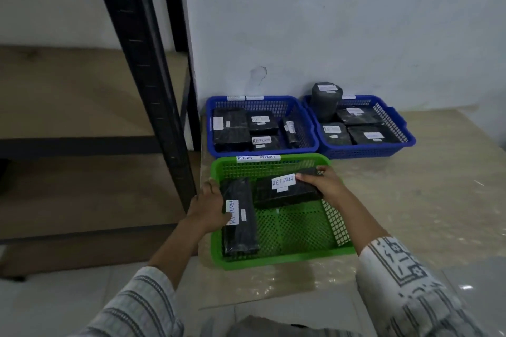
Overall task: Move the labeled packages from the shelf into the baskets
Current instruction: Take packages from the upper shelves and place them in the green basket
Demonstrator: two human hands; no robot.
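The left grip (206, 208) is closed around the long black package (243, 235). Its thumb lies on the white RETURN label, and its fingers wrap the package's outer edge. That package runs lengthwise along the left wall of the green basket (273, 261), extending both beyond this grip and back towards the person. The right grip (325, 182) is closed on the right end of a second black package (287, 194). This one reaches from that grip across the far part of the same basket towards the left grip, with its RETURN label face up and its left end just beside the long package. Whether it touches the basket floor cannot be told. Beyond both grips, a strip on the green basket's far rim reads RETURN and OVERDUE. Farther out sit two blue baskets side by side against the wall, the left blue basket (262, 152) and the right blue basket (364, 154). Each holds several labeled black packages. To the outside of the left grip stands the black-framed shelf (153, 90), with bare wooden boards. All three baskets rest on a tan board (424, 200) covered in clear film.
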